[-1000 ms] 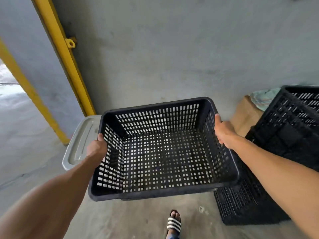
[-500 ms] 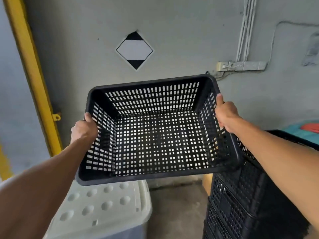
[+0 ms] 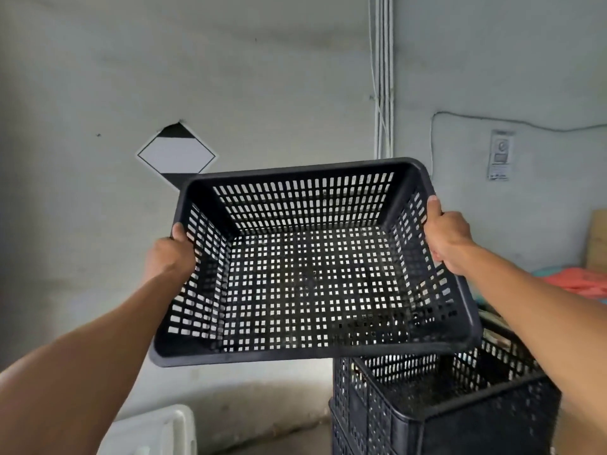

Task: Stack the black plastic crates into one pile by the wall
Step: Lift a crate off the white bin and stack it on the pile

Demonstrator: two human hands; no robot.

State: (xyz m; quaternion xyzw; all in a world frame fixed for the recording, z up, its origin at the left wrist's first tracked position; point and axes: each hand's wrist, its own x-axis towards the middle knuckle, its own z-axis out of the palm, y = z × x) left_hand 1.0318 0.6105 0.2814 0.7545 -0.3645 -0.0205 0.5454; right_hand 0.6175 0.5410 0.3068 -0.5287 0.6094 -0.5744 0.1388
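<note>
I hold a black perforated plastic crate (image 3: 308,284) in the air in front of me, its open top tilted towards me. My left hand (image 3: 169,254) grips its left rim and my right hand (image 3: 448,238) grips its right rim. Below and to the right stands a pile of black crates (image 3: 437,408) against the grey wall; its top crate is open and looks empty. The held crate's near right corner overlaps the pile's top in view, without visible contact.
A white plastic lidded bin (image 3: 154,431) sits on the floor at lower left. On the wall (image 3: 262,77) are a diamond-shaped sign (image 3: 175,156), cable conduits (image 3: 382,77) and a small notice (image 3: 501,156). Cloth items (image 3: 588,280) and a board lie behind the pile at right.
Both hands have lifted the crate higher and carried it rightwards towards the pile. The view has swung up and right, so the white bin has slid to the lower left.
</note>
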